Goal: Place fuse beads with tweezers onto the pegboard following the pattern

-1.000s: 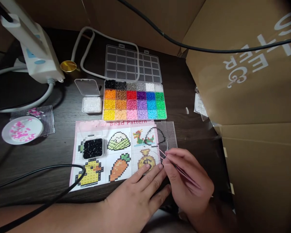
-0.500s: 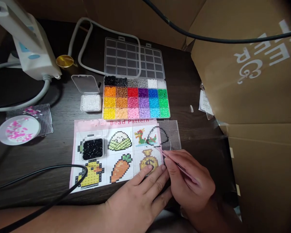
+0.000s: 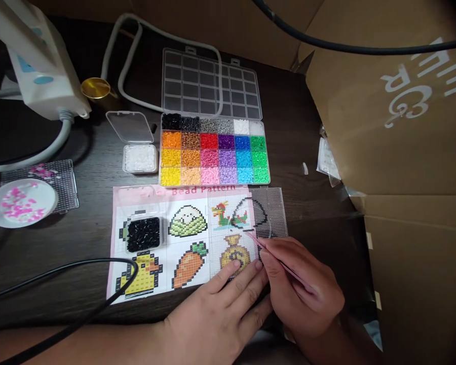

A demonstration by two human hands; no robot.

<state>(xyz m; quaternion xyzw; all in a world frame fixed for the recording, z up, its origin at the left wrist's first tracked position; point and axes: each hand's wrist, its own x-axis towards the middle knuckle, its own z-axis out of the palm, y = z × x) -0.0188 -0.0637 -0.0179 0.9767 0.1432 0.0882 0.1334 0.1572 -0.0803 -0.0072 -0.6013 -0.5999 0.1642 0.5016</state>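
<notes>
My right hand (image 3: 306,289) grips a pair of pink tweezers (image 3: 257,242), whose tips point down at a clear pegboard (image 3: 277,203). Black beads form a domed outline (image 3: 266,219) on the board, with a broken row along its bottom. Whether the tips hold a bead is too small to tell. My left hand (image 3: 224,309) lies flat with fingers stretched over the board's lower edge. Beneath the board is a bead pattern sheet (image 3: 163,203) with a carrot, a duck and other pictures. An open small box of black beads (image 3: 143,234) rests on the sheet.
Behind the sheet stands an open sorting box of coloured beads (image 3: 215,149). Left of it is a small box of white beads (image 3: 140,158). A round dish (image 3: 23,203) holds pink and white beads. A black cable (image 3: 99,261) crosses the near left; cardboard (image 3: 399,152) walls the right.
The whole view has shifted slightly. Both hands keep nearly the same place on the board, and the tweezers' tips stay near the outline's bottom row.
</notes>
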